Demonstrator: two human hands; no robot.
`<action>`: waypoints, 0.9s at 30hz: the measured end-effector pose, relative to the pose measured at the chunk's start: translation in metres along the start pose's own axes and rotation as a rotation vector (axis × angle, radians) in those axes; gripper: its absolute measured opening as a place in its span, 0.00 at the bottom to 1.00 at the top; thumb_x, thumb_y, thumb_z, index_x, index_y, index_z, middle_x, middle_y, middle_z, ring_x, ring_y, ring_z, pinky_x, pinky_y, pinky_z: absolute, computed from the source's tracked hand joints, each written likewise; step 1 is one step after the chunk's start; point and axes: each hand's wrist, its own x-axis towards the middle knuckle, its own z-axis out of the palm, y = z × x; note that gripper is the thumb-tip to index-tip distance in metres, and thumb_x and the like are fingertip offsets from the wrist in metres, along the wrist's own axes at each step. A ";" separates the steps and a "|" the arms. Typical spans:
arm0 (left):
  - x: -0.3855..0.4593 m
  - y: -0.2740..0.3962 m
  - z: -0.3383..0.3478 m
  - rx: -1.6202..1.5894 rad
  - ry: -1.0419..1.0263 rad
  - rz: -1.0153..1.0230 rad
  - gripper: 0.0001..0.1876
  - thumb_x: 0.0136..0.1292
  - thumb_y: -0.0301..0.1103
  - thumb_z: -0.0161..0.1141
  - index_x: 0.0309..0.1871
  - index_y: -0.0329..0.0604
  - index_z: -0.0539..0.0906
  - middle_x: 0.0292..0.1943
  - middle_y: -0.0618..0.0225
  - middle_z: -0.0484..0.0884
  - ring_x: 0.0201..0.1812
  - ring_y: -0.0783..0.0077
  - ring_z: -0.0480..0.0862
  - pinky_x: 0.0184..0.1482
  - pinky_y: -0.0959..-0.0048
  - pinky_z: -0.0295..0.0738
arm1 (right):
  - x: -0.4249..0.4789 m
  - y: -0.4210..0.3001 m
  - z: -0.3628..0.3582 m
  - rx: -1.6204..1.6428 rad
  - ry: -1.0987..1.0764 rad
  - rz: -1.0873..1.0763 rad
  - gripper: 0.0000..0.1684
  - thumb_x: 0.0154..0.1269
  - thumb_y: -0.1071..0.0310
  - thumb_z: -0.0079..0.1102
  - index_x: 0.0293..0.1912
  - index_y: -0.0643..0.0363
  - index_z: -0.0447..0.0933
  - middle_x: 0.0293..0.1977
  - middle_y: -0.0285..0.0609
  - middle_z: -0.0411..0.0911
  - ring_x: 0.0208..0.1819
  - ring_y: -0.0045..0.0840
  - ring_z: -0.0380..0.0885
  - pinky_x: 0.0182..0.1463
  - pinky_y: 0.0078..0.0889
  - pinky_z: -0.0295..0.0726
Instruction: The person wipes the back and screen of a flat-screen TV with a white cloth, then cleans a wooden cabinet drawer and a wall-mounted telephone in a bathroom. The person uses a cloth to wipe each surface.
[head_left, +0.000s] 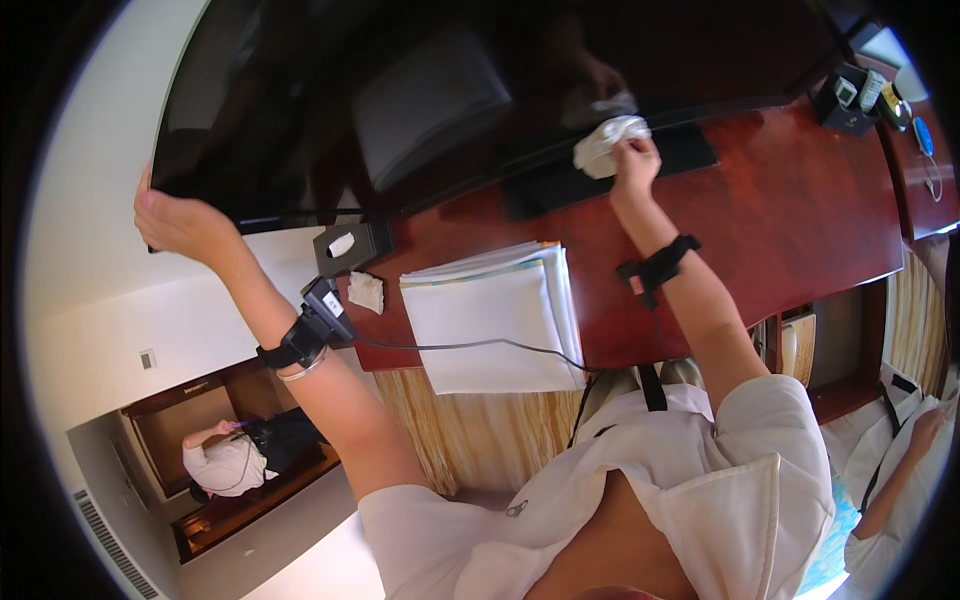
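Note:
My left hand (184, 225) grips the lower left corner of a large flat-screen television (300, 112), its fingertips behind the edge. A crumpled white cloth (600, 146) is pinched in my right hand (637, 161), in front of the screen's lower edge and over the black television base (540, 184). The glossy screen reflects this hand and cloth. Below the television, a stack of folded white linens (487, 315) lies on the reddish wooden desk (780, 202) and overhangs its front edge. Both my forearms wear black straps with small devices, and a cable runs from the left one.
A black tissue box (345, 247) and a small folded white cloth (367, 292) sit at the desk's left end. At the far right are a black organizer box (847, 101) and a blue-topped object (922, 136). One person (232, 465) is at the lower left, another (892, 480) at the right.

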 end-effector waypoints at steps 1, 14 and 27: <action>-0.001 0.001 0.000 0.004 0.000 -0.014 0.28 0.70 0.45 0.28 0.44 0.39 0.81 0.43 0.56 0.79 0.49 0.52 0.72 0.57 0.59 0.59 | 0.026 -0.015 -0.015 0.021 0.057 -0.032 0.05 0.52 0.79 0.56 0.31 0.60 0.76 0.27 0.30 0.75 0.28 0.14 0.72 0.34 0.19 0.71; -0.009 0.003 -0.010 0.092 -0.052 -0.070 0.33 0.70 0.51 0.27 0.45 0.31 0.79 0.45 0.48 0.77 0.48 0.48 0.74 0.53 0.55 0.67 | 0.223 -0.125 -0.116 0.240 0.181 -0.185 0.12 0.56 0.79 0.57 0.41 0.58 0.72 0.34 0.35 0.76 0.34 0.23 0.76 0.38 0.28 0.78; -0.007 -0.052 -0.015 0.130 -0.083 -0.078 0.30 0.67 0.47 0.30 0.44 0.32 0.80 0.43 0.45 0.78 0.46 0.46 0.75 0.53 0.55 0.67 | 0.068 -0.001 0.006 0.554 0.385 0.325 0.07 0.67 0.66 0.41 0.41 0.54 0.67 0.34 0.38 0.73 0.34 0.26 0.73 0.40 0.30 0.75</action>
